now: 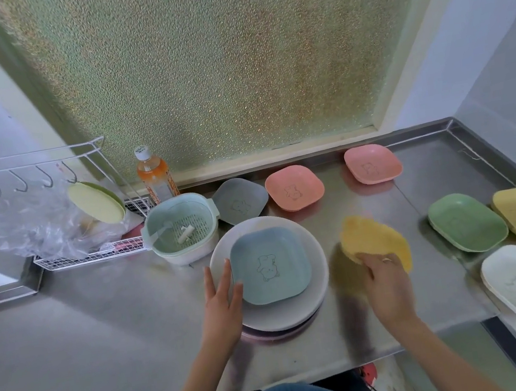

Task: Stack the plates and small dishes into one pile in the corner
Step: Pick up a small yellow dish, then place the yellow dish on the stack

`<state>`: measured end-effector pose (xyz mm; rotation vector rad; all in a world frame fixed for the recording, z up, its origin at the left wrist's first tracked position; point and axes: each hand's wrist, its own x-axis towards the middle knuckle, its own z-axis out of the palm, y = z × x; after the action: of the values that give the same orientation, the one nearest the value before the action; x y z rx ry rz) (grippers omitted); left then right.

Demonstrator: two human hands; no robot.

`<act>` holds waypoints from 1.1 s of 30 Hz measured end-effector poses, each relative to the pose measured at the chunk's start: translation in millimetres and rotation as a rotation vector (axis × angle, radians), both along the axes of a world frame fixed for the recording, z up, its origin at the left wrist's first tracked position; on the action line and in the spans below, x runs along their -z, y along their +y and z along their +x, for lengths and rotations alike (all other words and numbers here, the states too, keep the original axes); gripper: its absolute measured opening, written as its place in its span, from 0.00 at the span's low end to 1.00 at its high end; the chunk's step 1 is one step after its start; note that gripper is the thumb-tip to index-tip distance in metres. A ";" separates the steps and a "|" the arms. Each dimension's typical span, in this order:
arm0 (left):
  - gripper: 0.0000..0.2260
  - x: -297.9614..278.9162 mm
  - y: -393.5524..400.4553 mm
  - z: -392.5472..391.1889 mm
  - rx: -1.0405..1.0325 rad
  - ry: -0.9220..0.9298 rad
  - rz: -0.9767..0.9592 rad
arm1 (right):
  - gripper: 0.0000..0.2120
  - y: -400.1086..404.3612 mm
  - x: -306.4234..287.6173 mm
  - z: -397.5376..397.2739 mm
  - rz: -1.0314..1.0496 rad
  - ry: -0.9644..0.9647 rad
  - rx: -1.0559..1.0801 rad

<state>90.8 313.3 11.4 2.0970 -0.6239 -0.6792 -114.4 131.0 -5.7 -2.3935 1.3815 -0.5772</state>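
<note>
Home kitchen: steel counter (100,312), dish rack (58,258), frosted window (214,68).

A single head-worn wide-angle view looks forward and steeply down from above the near edge of the steel desk (101,319), close enough that both forearms enter from the bottom. It faces the frosted window (214,68) at the far side. Wide-angle bending curves the desk's edges and walls; the right corner lies far right.
</note>
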 end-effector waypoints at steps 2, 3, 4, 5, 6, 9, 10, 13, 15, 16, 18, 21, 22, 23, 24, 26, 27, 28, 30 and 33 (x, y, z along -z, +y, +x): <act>0.23 1.1 0.7 0.1 0.003 -0.005 -0.007 | 0.18 15.3 -22.9 25.8 -0.234 -0.163 -0.165; 0.22 1.9 0.9 0.2 0.005 -0.003 -0.018 | 0.17 24.3 -31.2 38.4 -0.317 -0.220 -0.257; 0.22 2.5 1.1 0.4 0.003 0.001 -0.031 | 0.17 33.3 -35.1 49.9 -0.360 -0.259 -0.351; 0.21 2.9 1.0 1.1 -0.003 0.008 -0.044 | 0.17 42.7 -36.7 60.1 -0.371 -0.281 -0.440; 0.21 2.7 1.1 1.8 -0.007 0.015 -0.054 | 0.17 51.8 -35.0 68.2 -0.360 -0.291 -0.514; 0.20 1.4 1.2 4.1 0.000 0.025 -0.056 | 0.14 70.6 -21.5 80.3 -0.295 -0.268 -0.625; 0.20 0.8 1.8 4.9 0.001 0.027 -0.054 | 0.15 73.8 -17.2 81.3 -0.271 -0.240 -0.636; 0.19 0.9 3.8 6.5 0.003 0.035 -0.057 | 0.15 79.2 -9.3 79.8 -0.113 -0.145 -0.681; 0.19 0.0 4.7 6.1 -0.007 0.054 -0.074 | 0.17 77.9 -8.9 79.5 0.104 -0.118 -0.690; 0.19 -1.2 4.4 5.5 -0.018 0.072 -0.087 | 0.16 75.1 -9.6 79.2 0.205 -0.097 -0.684; 0.19 -3.9 3.8 4.8 -0.041 0.111 -0.114 | 0.14 69.3 -14.2 78.9 0.258 -0.045 -0.675; 0.20 -4.6 2.1 5.2 -0.037 0.106 -0.096 | 0.18 63.1 -19.8 78.3 0.174 -0.028 -0.594; 0.20 -4.6 1.7 5.0 -0.031 0.100 -0.084 | 0.20 60.9 -20.6 78.0 0.132 -0.017 -0.548; 0.21 -4.5 1.2 4.8 -0.031 0.102 -0.081 | 0.22 57.6 -20.1 77.3 0.113 0.015 -0.504; 0.21 -4.1 0.6 4.3 -0.033 0.107 -0.082 | 0.23 53.6 -18.0 76.8 0.131 0.071 -0.472; 0.21 -4.4 -0.1 3.4 -0.041 0.124 -0.083 | 0.26 47.3 -12.6 76.3 0.230 0.172 -0.453; 0.21 -5.2 -0.4 3.2 -0.042 0.130 -0.084 | 0.26 46.3 -10.5 76.7 0.273 0.193 -0.451; 0.21 -5.7 -0.8 3.4 -0.041 0.131 -0.086 | 0.26 46.4 -9.7 77.6 0.308 0.188 -0.443; 0.21 -4.9 -1.1 4.7 -0.041 0.131 -0.087 | 0.25 49.0 -10.2 79.6 0.357 0.144 -0.418; 0.21 1.1 2.7 6.8 -0.051 0.149 -0.123 | 0.25 46.3 -7.8 78.8 0.343 0.073 -0.417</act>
<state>97.6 316.0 10.3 1.9232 -0.5145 -0.7417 -35.6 177.3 2.1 -2.3308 0.8749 -0.1309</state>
